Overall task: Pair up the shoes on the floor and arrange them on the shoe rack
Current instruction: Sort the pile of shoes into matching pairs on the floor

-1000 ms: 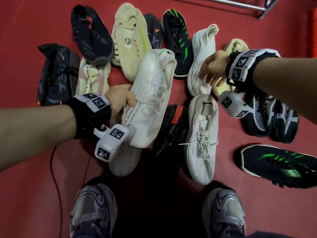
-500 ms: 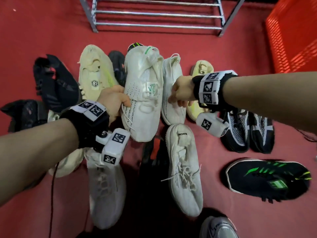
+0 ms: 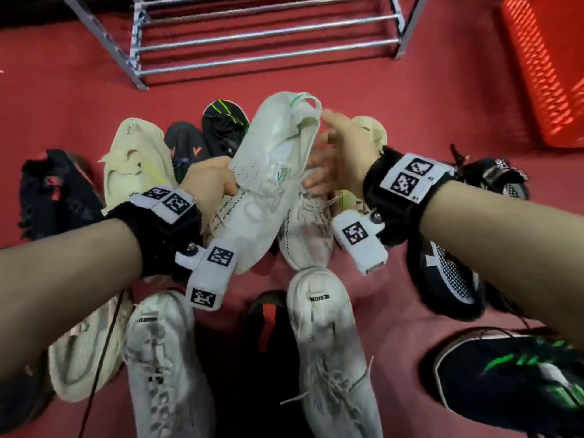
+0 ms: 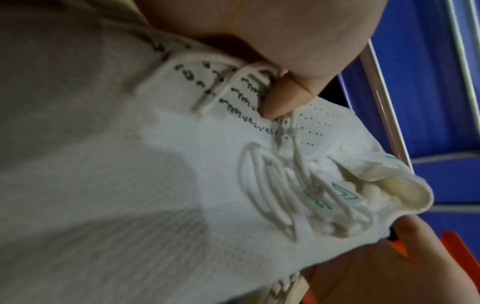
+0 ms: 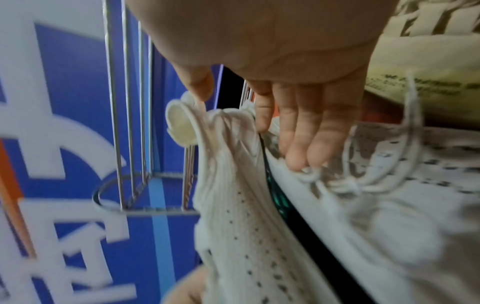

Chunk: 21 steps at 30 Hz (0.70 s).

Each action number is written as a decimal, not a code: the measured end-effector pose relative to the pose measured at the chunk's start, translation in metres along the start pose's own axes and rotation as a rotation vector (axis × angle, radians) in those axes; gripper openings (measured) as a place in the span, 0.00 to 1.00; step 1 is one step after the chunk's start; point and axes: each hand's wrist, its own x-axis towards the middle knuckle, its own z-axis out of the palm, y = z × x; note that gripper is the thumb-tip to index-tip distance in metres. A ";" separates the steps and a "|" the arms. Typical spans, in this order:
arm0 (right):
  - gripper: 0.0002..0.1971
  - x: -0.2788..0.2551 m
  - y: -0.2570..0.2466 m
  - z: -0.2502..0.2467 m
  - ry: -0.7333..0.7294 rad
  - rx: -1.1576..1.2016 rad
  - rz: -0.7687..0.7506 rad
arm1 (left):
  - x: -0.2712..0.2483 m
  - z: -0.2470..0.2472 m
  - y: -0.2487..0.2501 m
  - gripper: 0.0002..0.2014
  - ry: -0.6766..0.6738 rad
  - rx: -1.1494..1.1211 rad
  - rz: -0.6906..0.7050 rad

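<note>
1. Up close, the left hand (image 3: 210, 181) grips the side of the lifted white sneaker (image 3: 265, 191), thumb (image 4: 283, 100) pressed beside its laces.
2. Opposite, the right hand (image 3: 343, 153) pinches that sneaker's collar between thumb and straight fingers (image 5: 301, 133); its matching white sneaker (image 3: 308, 235) lies just beneath.
3. Around the lifted sneaker, other shoes crowd the red floor (image 3: 395, 99).
4. Beyond it, bare floor leads to the metal shoe rack (image 3: 265, 36); an orange crate (image 3: 550, 67) stands to the rack's right.
</note>
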 end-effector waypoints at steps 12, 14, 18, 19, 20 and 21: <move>0.11 -0.009 0.000 -0.042 0.097 0.020 0.014 | -0.009 0.022 -0.013 0.18 -0.012 -0.377 -0.193; 0.13 -0.010 0.001 -0.055 0.223 0.139 0.028 | -0.007 0.022 -0.019 0.16 0.008 -0.284 -0.245; 0.13 -0.011 0.006 -0.076 0.354 0.312 0.047 | -0.016 0.036 -0.019 0.07 -0.109 -0.016 -0.261; 0.12 -0.013 0.009 -0.079 0.365 0.334 0.059 | -0.018 0.039 -0.019 0.11 -0.117 -0.009 -0.259; 0.11 -0.017 0.011 -0.079 0.365 0.354 0.080 | -0.020 0.043 -0.017 0.15 -0.118 -0.014 -0.259; 0.10 -0.020 0.014 -0.080 0.351 0.383 0.096 | -0.021 0.047 -0.016 0.19 -0.116 -0.010 -0.258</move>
